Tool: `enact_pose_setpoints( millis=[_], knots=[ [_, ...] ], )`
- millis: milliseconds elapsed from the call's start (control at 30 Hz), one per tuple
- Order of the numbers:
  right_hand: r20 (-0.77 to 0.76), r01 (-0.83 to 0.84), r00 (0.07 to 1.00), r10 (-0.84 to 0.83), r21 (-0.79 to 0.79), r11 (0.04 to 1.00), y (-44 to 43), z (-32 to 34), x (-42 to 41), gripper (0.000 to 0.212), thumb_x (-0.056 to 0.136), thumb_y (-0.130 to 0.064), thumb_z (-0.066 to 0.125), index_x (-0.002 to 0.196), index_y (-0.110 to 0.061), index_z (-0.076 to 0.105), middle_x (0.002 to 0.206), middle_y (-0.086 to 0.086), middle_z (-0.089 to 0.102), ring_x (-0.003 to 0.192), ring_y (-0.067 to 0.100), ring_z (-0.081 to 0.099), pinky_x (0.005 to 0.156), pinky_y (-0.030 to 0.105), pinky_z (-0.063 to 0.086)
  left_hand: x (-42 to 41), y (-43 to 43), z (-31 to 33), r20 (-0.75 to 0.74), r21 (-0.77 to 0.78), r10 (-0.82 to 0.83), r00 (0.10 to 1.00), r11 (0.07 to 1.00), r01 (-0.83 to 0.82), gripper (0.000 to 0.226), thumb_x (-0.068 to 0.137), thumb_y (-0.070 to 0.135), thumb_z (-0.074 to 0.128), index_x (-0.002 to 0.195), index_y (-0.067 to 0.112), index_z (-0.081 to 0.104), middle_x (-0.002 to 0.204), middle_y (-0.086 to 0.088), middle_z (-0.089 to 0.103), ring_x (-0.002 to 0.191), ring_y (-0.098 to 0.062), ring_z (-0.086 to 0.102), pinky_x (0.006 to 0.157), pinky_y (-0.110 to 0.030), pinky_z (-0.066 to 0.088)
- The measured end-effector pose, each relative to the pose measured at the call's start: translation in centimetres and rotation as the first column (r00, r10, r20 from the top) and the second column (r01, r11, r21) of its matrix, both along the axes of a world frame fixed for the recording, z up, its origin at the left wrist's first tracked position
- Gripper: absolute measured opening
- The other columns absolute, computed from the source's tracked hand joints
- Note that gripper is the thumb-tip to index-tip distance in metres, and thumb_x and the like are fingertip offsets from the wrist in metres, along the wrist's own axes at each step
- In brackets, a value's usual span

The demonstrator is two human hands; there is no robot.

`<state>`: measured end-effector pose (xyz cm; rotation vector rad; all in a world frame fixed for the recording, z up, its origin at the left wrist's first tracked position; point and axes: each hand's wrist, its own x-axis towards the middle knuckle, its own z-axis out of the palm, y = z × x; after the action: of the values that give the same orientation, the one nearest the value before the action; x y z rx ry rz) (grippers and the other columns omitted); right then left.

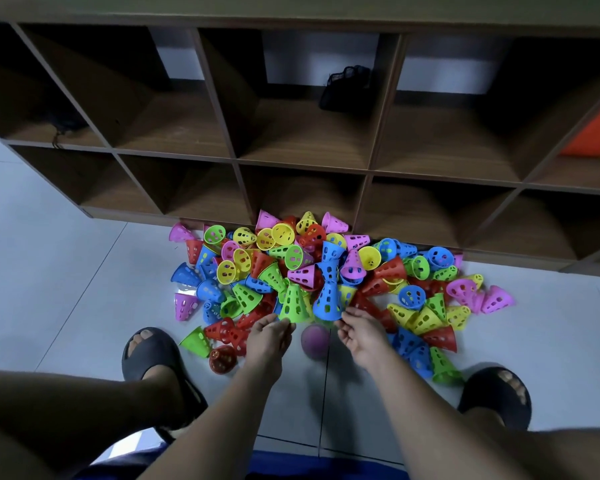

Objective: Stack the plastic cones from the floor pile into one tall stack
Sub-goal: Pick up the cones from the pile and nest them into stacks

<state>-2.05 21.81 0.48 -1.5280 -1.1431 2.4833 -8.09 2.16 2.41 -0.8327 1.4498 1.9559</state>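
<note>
Cones [392, 268] lying heaped on floor [84, 271], mid-frame. Left hand [269, 336] reaching green cone [293, 303], right hand [361, 337] reaching blue cone [328, 299]; actual grip, cannot tell. Probably handling light, stiff, slick: pinching wide rims.

Single head cam, wide-angle, faces fwd & steeply down, w/ cone pile [326, 278] on floor [84, 271] close below at centre, cubby shelf [302, 161] across far side.
</note>
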Motion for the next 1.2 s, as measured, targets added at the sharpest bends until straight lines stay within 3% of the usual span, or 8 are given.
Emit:
enact_pose_setpoints(
  millis=[100,300,433,667,800,967,1033,1200],
  knots=[
    [0.027,-0.118,0.993,0.117,0.036,0.992,-0.7,-0.5,0.7,0.014,0.100,0.003,0.060,0.107,-0.007,0.067,0.087,0.012,0.074,0.071,0.017,0.067,0.063,0.028,0.052,0.0,0.3,1.3,0.000,0.065,-0.033,0.999,0.997,0.033,0.003,0.101,0.003,0.064,0.101,0.006,0.064,0.088,-0.010,0.071,0.084,-0.018,0.071,0.078,-0.027,0.054],
    [0.144,-0.236,0.966,0.214,0.160,0.959,-1.6,-2.4,1.7,0.014,0.099,0.003,0.059,0.102,-0.004,0.071,0.083,0.009,0.073,0.065,0.013,0.066,0.058,0.025,0.050,-0.2,0.1,1.3,0.042,0.142,0.006,0.999,0.990,-0.012,0.013,0.101,0.010,0.062,0.112,0.006,0.067,0.081,-0.001,0.061,0.072,-0.013,0.059,0.071,-0.028,0.045],
    [0.200,-0.304,0.946,0.256,0.268,0.914,-1.9,-2.9,1.7,0.013,0.097,-0.001,0.064,0.105,-0.009,0.071,0.094,0.012,0.076,0.070,0.016,0.068,0.061,0.026,0.053,-0.3,0.6,2.0,0.008,0.167,-0.081,0.997,0.983,0.078,0.012,0.097,0.013,0.066,0.105,0.012,0.075,0.076,0.004,0.061,0.069,-0.011,0.052,0.071,-0.027,0.041],
    [0.266,-0.397,0.909,0.320,0.323,0.859,-1.7,-3.8,1.6,0.013,0.097,-0.003,0.062,0.102,-0.011,0.071,0.100,0.011,0.076,0.078,0.021,0.070,0.059,0.027,0.053,0.7,1.1,0.0,-0.095,-0.182,-0.390,0.916,0.911,0.369,0.020,0.107,0.014,0.056,0.111,0.008,0.075,0.100,-0.008,0.073,0.087,-0.020,0.059,0.074,-0.032,0.045],
    [0.362,-0.416,0.890,0.275,0.401,0.817,-0.8,-4.8,2.2,0.015,0.099,-0.009,0.058,0.098,-0.019,0.068,0.098,0.005,0.074,0.087,0.025,0.072,0.077,0.044,0.064,1.5,0.7,-1.3,-0.041,-0.301,-0.454,0.890,0.855,0.422,0.021,0.109,0.015,0.054,0.112,0.012,0.074,0.101,-0.008,0.073,0.086,-0.020,0.058,0.070,-0.030,0.046],
    [0.450,-0.465,0.866,0.218,0.561,0.685,0.5,-5.1,2.0,0.022,0.094,-0.009,0.064,0.091,-0.031,0.065,0.109,0.001,0.068,0.091,0.022,0.067,0.072,0.035,0.057,1.3,-0.3,-2.6,0.020,-0.323,-0.465,0.885,0.835,0.446,0.019,0.105,0.012,0.056,0.114,0.014,0.073,0.107,-0.008,0.075,0.089,-0.020,0.065,0.073,-0.031,0.045],
    [0.467,-0.486,0.855,0.225,0.572,0.660,1.2,-5.9,1.7,0.022,0.092,-0.012,0.066,0.091,-0.033,0.066,0.120,0.004,0.063,0.096,0.024,0.067,0.079,0.039,0.060,0.9,-0.8,-3.1,0.034,-0.342,-0.484,0.874,0.816,0.465,0.020,0.103,0.011,0.059,0.115,0.017,0.073,0.110,-0.008,0.075,0.091,-0.020,0.067,0.074,-0.031,0.046],
    [0.456,-0.565,0.818,0.350,0.524,0.637,2.0,-6.2,1.0,0.028,0.097,-0.009,0.060,0.117,-0.026,0.069,0.123,0.004,0.064,0.099,0.024,0.065,0.071,0.031,0.054,-1.0,-1.7,-3.8,0.026,-0.362,-0.453,0.891,0.826,0.431,0.019,0.102,0.012,0.061,0.114,0.018,0.074,0.114,-0.010,0.075,0.099,-0.023,0.069,0.080,-0.036,0.050]
  ],
)
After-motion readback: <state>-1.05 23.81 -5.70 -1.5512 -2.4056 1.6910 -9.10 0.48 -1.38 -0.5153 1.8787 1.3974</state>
